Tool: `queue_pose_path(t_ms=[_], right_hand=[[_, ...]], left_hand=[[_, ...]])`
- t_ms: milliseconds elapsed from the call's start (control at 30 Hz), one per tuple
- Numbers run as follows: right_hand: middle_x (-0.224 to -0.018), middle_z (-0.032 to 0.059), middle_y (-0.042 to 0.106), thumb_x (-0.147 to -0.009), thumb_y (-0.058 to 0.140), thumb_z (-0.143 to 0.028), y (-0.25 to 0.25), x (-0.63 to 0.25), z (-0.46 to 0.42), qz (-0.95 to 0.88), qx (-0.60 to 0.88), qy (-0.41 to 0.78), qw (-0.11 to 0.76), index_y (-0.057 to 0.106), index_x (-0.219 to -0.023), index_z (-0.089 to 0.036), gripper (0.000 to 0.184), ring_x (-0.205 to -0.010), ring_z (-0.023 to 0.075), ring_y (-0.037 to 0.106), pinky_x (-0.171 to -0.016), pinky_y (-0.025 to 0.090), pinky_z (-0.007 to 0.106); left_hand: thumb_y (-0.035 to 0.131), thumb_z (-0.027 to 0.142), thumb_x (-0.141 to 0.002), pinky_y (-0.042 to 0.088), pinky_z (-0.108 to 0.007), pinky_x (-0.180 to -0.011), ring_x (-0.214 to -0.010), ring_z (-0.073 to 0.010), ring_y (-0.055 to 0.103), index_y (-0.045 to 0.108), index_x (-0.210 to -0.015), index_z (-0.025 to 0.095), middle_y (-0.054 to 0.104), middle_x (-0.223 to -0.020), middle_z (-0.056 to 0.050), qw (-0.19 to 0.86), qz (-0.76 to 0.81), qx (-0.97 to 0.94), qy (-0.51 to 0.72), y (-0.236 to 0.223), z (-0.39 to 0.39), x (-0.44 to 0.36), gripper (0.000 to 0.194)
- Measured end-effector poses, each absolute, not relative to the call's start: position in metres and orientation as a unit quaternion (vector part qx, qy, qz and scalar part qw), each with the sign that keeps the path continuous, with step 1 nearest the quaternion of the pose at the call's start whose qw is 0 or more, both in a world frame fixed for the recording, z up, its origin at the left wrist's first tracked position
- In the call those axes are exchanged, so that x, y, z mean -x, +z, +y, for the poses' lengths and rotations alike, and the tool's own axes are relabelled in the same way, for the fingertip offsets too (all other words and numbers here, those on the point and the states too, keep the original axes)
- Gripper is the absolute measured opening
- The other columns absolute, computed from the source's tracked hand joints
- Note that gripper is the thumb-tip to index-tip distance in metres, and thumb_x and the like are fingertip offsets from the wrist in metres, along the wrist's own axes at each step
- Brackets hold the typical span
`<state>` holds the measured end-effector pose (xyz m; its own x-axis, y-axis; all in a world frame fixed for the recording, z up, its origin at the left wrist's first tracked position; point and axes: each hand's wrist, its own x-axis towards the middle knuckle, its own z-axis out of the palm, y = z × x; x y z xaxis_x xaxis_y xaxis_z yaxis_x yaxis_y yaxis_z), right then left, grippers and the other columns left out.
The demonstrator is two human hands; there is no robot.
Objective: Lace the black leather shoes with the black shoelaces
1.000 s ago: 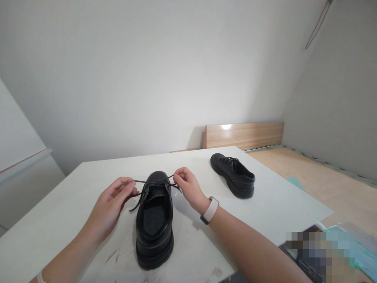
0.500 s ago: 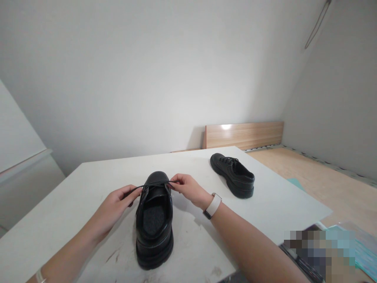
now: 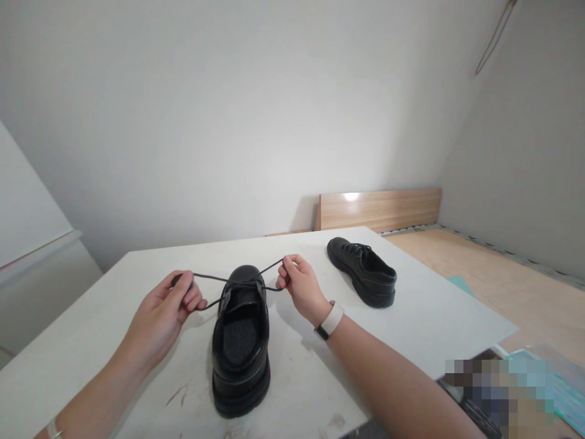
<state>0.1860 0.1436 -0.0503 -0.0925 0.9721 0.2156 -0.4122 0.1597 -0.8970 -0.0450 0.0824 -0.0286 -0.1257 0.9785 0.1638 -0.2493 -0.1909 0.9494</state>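
A black lace-up shoe stands on the white table right in front of me, toe pointing away. Its thin black lace runs out from the eyelets to both sides. My left hand pinches the left end, pulled out to the left of the shoe. On the other side, my right hand, with a pale watch band on the wrist, pinches the right end beside the toe. Both ends are drawn taut.
A second black shoe sits farther back on the right of the table. Behind the table a wooden board leans against the wall. A wood floor lies to the right, and a blurred patch covers the lower right corner.
Both hands have moved apart and a little upward, drawing the lace ends outward from the shoe; earlier they were close together over the eyelets.
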Motion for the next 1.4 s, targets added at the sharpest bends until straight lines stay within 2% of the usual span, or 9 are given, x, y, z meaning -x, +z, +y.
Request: queue_pose_path(t_ms=[133,267,533,633,733,1033,1133,1267,1400], right_hand=[[-0.054,-0.0109,0.039,-0.073,0.074,-0.062,-0.045,-0.188,0.143,-0.464,0.306,0.568,0.607,0.047,-0.081,-0.021,0.050,-0.038,0.0030,0.025,-0.040,0.020,0.020],[-0.051,-0.0118,0.031,-0.075,0.072,-0.060,-0.039,-0.189,0.138,-0.480,0.309,0.547,0.612,0.050,-0.080,-0.020,0.045,-0.040,0.0040,0.018,-0.040,0.012,0.021],[-0.057,-0.0076,0.038,-0.082,0.070,-0.045,-0.029,-0.188,0.122,-0.552,0.338,0.404,0.647,0.061,-0.087,-0.018,0.029,-0.054,0.0096,0.031,-0.051,0.024,0.025],[-0.058,-0.0080,0.037,-0.083,0.070,-0.041,-0.033,-0.188,0.125,-0.651,0.376,0.386,0.535,0.062,-0.091,-0.017,0.027,-0.056,0.0103,0.035,-0.054,0.028,0.025],[-0.058,-0.0071,0.042,-0.084,0.071,-0.043,-0.040,-0.189,0.132,-0.694,0.409,0.437,0.400,0.058,-0.081,-0.017,0.029,-0.055,0.0097,0.037,-0.053,0.028,0.024],[-0.053,-0.0059,0.047,-0.082,0.072,-0.047,-0.044,-0.202,0.139,-0.694,0.399,0.512,0.310,0.057,-0.071,-0.016,0.036,-0.044,0.0071,0.037,-0.044,0.027,0.021],[-0.050,-0.0077,0.041,-0.083,0.067,-0.051,-0.047,-0.198,0.140,-0.673,0.378,0.530,0.351,0.054,-0.069,-0.018,0.038,-0.042,0.0072,0.033,-0.042,0.025,0.022],[-0.051,-0.0089,0.036,-0.086,0.059,-0.051,-0.048,-0.194,0.142,-0.619,0.365,0.501,0.482,0.045,-0.071,-0.022,0.037,-0.045,0.0084,0.032,-0.044,0.027,0.022],[-0.066,-0.0028,0.051,-0.083,0.063,-0.056,-0.038,-0.195,0.138,-0.601,0.321,0.475,0.558,0.052,-0.072,-0.020,0.038,-0.060,0.0117,0.047,-0.059,0.042,0.025]], left_hand=[[0.079,0.049,-0.081,0.024,-0.013,-0.039,-0.049,-0.0061,0.023,0.047,-0.068,0.018,0.033,-0.061,0.007,0.479,0.404,-0.441,0.643,-0.026,0.081,0.048,0.046],[0.078,0.045,-0.082,0.025,-0.016,-0.042,-0.050,-0.0076,0.025,0.050,-0.065,0.018,0.032,-0.057,0.005,0.494,0.372,-0.461,0.637,-0.023,0.078,0.049,0.042],[0.077,0.046,-0.082,0.024,-0.019,-0.043,-0.051,-0.0087,0.026,0.050,-0.062,0.018,0.034,-0.056,0.005,0.492,0.370,-0.478,0.626,-0.022,0.075,0.046,0.044],[0.075,0.052,-0.081,0.027,-0.018,-0.044,-0.052,-0.0080,0.029,0.056,-0.068,0.018,0.037,-0.058,0.005,0.485,0.394,-0.493,0.605,-0.027,0.078,0.048,0.041],[0.079,0.056,-0.074,0.030,-0.018,-0.046,-0.052,-0.0078,0.036,0.060,-0.079,0.019,0.043,-0.062,0.006,0.456,0.466,-0.514,0.557,-0.033,0.082,0.050,0.042],[0.072,0.061,-0.074,0.043,-0.027,-0.059,-0.064,-0.0159,0.053,0.064,-0.091,0.019,0.058,-0.069,0.001,0.369,0.545,-0.593,0.464,-0.044,0.087,0.048,0.046],[0.072,0.063,-0.074,0.049,-0.030,-0.065,-0.073,-0.0199,0.060,0.065,-0.097,0.019,0.066,-0.078,-0.003,0.376,0.534,-0.601,0.461,-0.046,0.089,0.046,0.050],[0.074,0.066,-0.073,0.056,-0.034,-0.080,-0.090,-0.0241,0.066,0.065,-0.111,0.022,0.070,-0.101,-0.006,0.358,0.528,-0.571,0.516,-0.045,0.088,0.044,0.058],[0.064,0.065,-0.084,0.054,-0.033,-0.096,-0.107,-0.0250,0.067,0.069,-0.109,0.023,0.067,-0.125,-0.007,0.394,0.489,-0.541,0.560,-0.039,0.083,0.043,0.049]])
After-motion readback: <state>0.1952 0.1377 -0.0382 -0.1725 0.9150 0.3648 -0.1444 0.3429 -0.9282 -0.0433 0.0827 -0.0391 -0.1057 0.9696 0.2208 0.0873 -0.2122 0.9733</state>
